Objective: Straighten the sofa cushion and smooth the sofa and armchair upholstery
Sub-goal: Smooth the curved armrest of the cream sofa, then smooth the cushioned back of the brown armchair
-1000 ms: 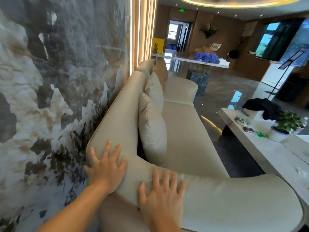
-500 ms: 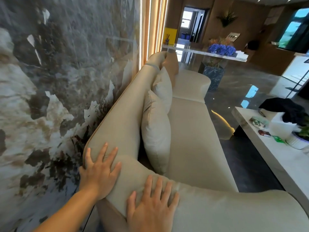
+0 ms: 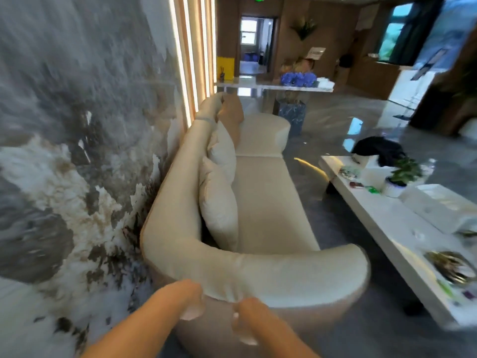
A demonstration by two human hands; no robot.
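Observation:
A cream sofa (image 3: pixel 263 202) runs along the marble wall, and its rounded near armrest (image 3: pixel 296 275) curves right in front of me. Two cream cushions lean upright against the backrest, the nearer cushion (image 3: pixel 219 202) and the farther cushion (image 3: pixel 223 148), with a tan cushion (image 3: pixel 232 115) behind them. My left hand (image 3: pixel 185 298) and my right hand (image 3: pixel 247 319) sit close together on the armrest's outer lower edge. Their fingers are curled onto a bunched fold of the upholstery (image 3: pixel 227 293). The view is motion-blurred.
A long white coffee table (image 3: pixel 374 210) stands right of the sofa with a potted plant (image 3: pixel 405 171), a dark cloth (image 3: pixel 379 148), boxes and small items. The marble wall (image 3: pixel 64 151) is tight on the left. A console with blue flowers (image 3: pixel 299 78) stands beyond the sofa.
Both hands slid from lying flat on top of the armrest down to its outer lower edge and curled onto the fabric. The view pulled back and rose.

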